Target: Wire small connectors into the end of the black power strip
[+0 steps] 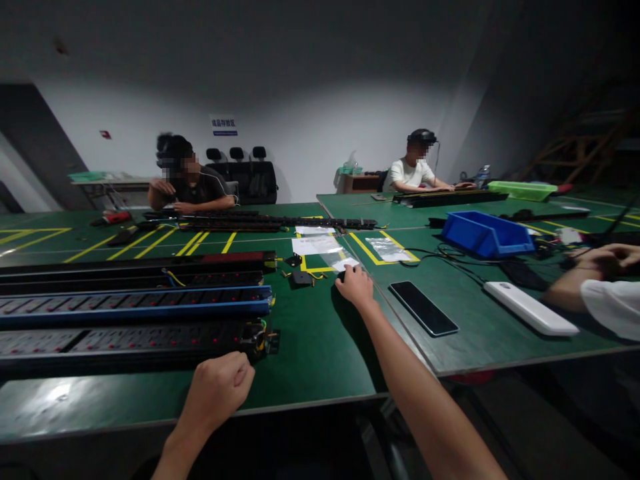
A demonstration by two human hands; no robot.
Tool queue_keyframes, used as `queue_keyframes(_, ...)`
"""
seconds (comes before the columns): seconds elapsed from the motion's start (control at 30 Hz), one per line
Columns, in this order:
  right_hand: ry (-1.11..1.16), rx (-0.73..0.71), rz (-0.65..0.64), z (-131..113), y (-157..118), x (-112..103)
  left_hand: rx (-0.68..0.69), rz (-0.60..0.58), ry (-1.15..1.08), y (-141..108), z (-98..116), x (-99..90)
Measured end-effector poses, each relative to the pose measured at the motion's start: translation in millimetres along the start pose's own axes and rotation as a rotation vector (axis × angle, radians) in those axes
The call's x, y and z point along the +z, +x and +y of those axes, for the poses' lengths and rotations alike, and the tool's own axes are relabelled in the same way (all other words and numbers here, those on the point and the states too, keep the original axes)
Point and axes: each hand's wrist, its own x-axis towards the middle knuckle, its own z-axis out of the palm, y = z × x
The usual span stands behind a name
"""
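My left hand [223,385] is closed in a fist near the table's front edge, beside the end of a black socket strip [200,339]; what it holds, if anything, is hidden. Farther out, my right hand [355,285] is reached forward over the green table [320,360], its fingers curled at a small dark object beside a clear plastic bag [336,252]. A blue-edged strip [200,303] lies behind the black one. Past its end, a small black end piece [301,279] with yellow-green wires rests on the table, left of my right hand.
A phone [423,308] and a white case [530,309] lie to the right. Behind them are a blue bin [487,233] and black cables. A person's hands and sleeve are at the right edge. Two people sit across the table, near more long strips [270,222].
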Motion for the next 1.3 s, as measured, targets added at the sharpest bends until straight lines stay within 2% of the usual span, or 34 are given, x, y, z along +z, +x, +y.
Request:
queue_keyframes(0.4,-0.013,-0.017,0.029,-0.6,-4.8,-0.9,-0.077,-0.146,-0.068,1.6,0.9,-0.7)
queue_keyframes(0.8,-0.014,-0.03,0.007,1.2,-2.6,1.0,-0.084,-0.077,-0.014,1.7,3.1,-2.5)
queue_keyframes(1.3,-0.029,-0.039,0.011,3.9,-1.6,3.2,-0.071,-0.096,-0.069,0.9,2.9,-2.4)
